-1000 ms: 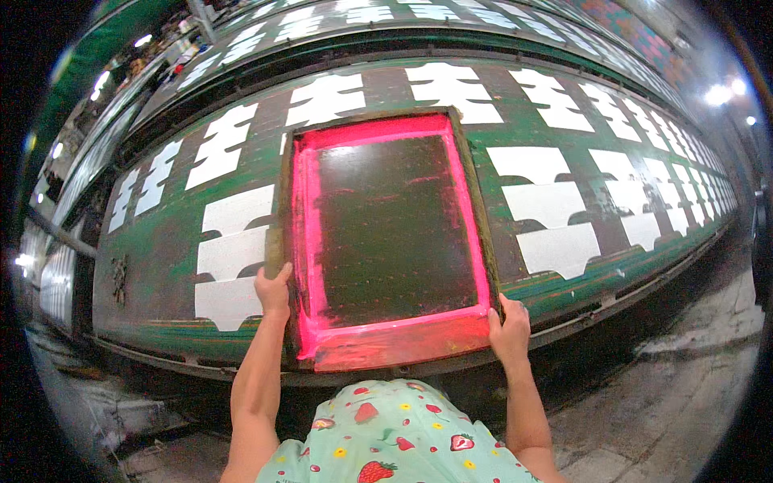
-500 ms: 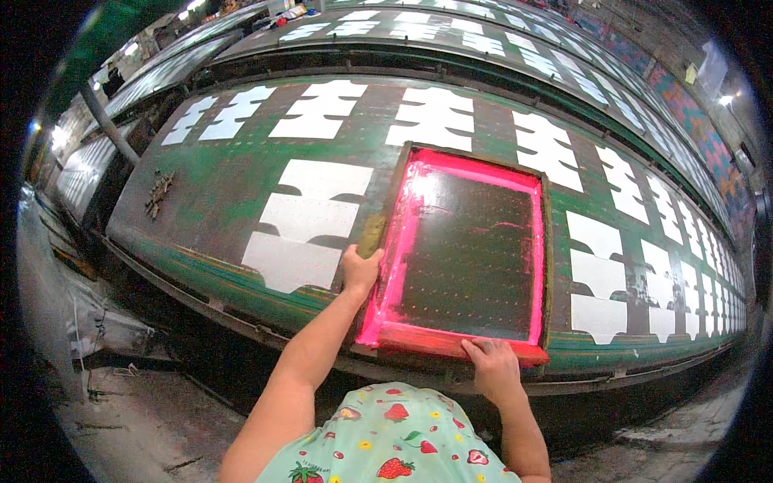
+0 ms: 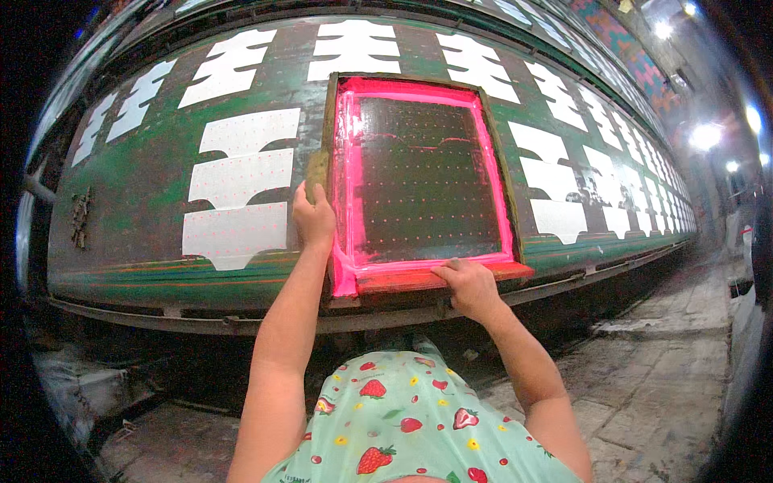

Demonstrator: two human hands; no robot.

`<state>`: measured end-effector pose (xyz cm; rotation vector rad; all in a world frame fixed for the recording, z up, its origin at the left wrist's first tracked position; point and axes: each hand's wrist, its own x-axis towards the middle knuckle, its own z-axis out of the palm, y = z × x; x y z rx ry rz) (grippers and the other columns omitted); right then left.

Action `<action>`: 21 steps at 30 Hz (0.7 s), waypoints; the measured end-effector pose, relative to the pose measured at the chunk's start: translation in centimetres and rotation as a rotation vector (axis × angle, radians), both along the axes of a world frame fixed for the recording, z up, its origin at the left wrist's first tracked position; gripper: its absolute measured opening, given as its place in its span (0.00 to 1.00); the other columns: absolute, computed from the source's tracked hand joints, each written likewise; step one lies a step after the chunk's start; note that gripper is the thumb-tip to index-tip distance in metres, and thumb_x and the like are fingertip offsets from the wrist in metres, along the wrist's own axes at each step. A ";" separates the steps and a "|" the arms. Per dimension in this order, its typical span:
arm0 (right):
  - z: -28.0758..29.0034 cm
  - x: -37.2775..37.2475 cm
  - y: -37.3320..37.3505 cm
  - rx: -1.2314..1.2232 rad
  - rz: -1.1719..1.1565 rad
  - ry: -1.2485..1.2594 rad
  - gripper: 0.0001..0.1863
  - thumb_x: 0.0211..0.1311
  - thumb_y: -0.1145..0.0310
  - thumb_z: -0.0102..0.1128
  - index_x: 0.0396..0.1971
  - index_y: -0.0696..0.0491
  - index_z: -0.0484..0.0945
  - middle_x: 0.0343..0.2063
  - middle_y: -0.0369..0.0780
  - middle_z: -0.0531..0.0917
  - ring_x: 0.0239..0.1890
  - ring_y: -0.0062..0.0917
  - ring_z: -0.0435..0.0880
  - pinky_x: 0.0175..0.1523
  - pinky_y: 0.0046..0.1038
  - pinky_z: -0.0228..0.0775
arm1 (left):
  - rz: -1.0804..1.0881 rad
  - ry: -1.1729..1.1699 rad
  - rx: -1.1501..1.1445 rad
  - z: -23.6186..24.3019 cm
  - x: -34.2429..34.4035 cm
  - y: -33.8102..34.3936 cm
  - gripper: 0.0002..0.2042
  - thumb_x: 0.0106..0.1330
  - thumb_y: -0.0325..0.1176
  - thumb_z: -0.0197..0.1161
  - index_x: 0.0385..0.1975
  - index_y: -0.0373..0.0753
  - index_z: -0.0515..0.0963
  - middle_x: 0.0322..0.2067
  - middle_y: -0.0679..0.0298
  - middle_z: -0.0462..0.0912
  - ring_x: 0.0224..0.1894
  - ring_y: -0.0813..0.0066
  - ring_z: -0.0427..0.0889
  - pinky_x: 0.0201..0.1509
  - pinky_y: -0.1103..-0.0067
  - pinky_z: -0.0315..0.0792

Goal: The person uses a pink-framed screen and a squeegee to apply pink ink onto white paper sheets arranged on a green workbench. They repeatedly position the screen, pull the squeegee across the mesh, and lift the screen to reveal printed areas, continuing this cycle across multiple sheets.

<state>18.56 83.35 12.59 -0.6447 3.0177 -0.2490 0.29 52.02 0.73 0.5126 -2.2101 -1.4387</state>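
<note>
A screen printing frame (image 3: 427, 179) lies flat on the long green-brown table, with a pink border around its dark mesh. My left hand (image 3: 314, 216) is closed round a worn olive-yellow grip (image 3: 318, 171) on the frame's left side. At the near edge, my right hand (image 3: 467, 286) pinches the red front bar (image 3: 386, 280), thumb and fingers over it. To the left of the frame lie white fabric pieces (image 3: 241, 181) dotted with faint pink. More white pieces (image 3: 547, 181) lie to its right; whatever is under the frame shows only dimly through the mesh.
Rows of white cut pieces (image 3: 354, 48) run along the table's far side and on to the right. A dark crumpled bundle (image 3: 80, 217) sits at the left end. A rail (image 3: 233, 324) borders the near edge; a paved floor (image 3: 652, 370) stretches to the right.
My view has swung to the right, so the table and frame appear farther left and higher. Both hands keep their hold, and the frame stays between the same white pieces.
</note>
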 end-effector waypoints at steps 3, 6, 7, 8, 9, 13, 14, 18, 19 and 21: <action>-1.4 -0.5 -0.3 -0.054 0.032 0.169 0.23 0.58 0.75 0.65 0.54 0.47 0.88 0.48 0.42 0.90 0.50 0.41 0.90 0.56 0.43 0.83 | -0.005 -0.043 0.036 0.1 0.2 -0.1 0.24 0.83 0.41 0.59 0.67 0.27 0.78 0.64 0.42 0.84 0.68 0.46 0.81 0.74 0.61 0.71; -2.7 -3.5 -0.1 -0.042 0.048 0.263 0.24 0.57 0.75 0.65 0.56 0.47 0.88 0.48 0.41 0.89 0.51 0.41 0.89 0.57 0.43 0.82 | -0.030 -0.048 0.075 0.6 0.4 0.0 0.24 0.84 0.41 0.57 0.69 0.27 0.76 0.66 0.40 0.82 0.71 0.45 0.79 0.76 0.61 0.70; -3.1 -5.0 0.0 -0.044 0.037 0.264 0.26 0.55 0.76 0.65 0.56 0.47 0.88 0.49 0.41 0.89 0.51 0.41 0.89 0.57 0.44 0.82 | -0.042 -0.045 0.073 0.8 0.4 0.0 0.25 0.84 0.41 0.56 0.70 0.26 0.75 0.67 0.39 0.81 0.72 0.44 0.78 0.77 0.60 0.69; -3.4 -6.7 0.1 -0.048 0.023 0.258 0.28 0.52 0.78 0.66 0.57 0.47 0.88 0.49 0.41 0.89 0.52 0.42 0.89 0.57 0.44 0.82 | -0.052 -0.044 0.072 1.0 0.4 -0.1 0.26 0.84 0.41 0.55 0.70 0.26 0.74 0.68 0.38 0.80 0.72 0.42 0.77 0.78 0.60 0.68; -3.7 -8.7 0.2 -0.059 0.022 0.277 0.26 0.54 0.77 0.65 0.56 0.47 0.88 0.48 0.42 0.89 0.52 0.42 0.89 0.57 0.44 0.82 | -0.048 -0.073 0.086 1.2 0.6 0.0 0.26 0.84 0.41 0.55 0.70 0.25 0.74 0.68 0.39 0.79 0.73 0.43 0.76 0.78 0.60 0.67; -4.4 -17.8 0.9 -0.075 0.068 0.334 0.25 0.55 0.80 0.63 0.54 0.48 0.88 0.44 0.43 0.89 0.49 0.44 0.89 0.56 0.45 0.83 | -0.028 -0.103 0.033 1.5 0.8 0.1 0.25 0.84 0.41 0.56 0.69 0.27 0.75 0.66 0.41 0.81 0.71 0.46 0.78 0.76 0.62 0.69; -4.4 -20.2 1.0 -0.053 0.059 0.326 0.25 0.55 0.80 0.63 0.54 0.48 0.88 0.44 0.43 0.89 0.49 0.44 0.90 0.56 0.45 0.83 | -0.039 -0.106 0.063 1.4 0.8 0.1 0.24 0.84 0.41 0.56 0.69 0.27 0.76 0.66 0.41 0.81 0.70 0.46 0.79 0.75 0.62 0.69; -5.1 -29.7 1.4 -0.037 0.083 0.368 0.22 0.56 0.79 0.64 0.52 0.48 0.88 0.43 0.46 0.89 0.47 0.44 0.90 0.53 0.46 0.82 | -0.012 -0.091 0.053 1.1 0.5 0.0 0.22 0.83 0.39 0.58 0.67 0.28 0.78 0.64 0.42 0.83 0.68 0.48 0.81 0.74 0.63 0.71; -5.2 -32.0 1.5 -0.020 0.085 0.362 0.22 0.56 0.78 0.64 0.51 0.48 0.88 0.43 0.46 0.89 0.47 0.44 0.90 0.52 0.46 0.82 | -0.007 -0.093 0.070 1.2 0.4 -0.1 0.22 0.83 0.38 0.58 0.67 0.28 0.78 0.63 0.43 0.84 0.68 0.48 0.81 0.74 0.63 0.71; -5.5 -36.4 1.8 0.002 0.115 0.413 0.14 0.62 0.72 0.62 0.46 0.47 0.87 0.41 0.46 0.89 0.46 0.42 0.92 0.51 0.46 0.83 | 0.018 -0.119 0.112 1.4 0.3 0.2 0.20 0.84 0.37 0.58 0.65 0.28 0.79 0.61 0.46 0.86 0.66 0.53 0.83 0.72 0.64 0.73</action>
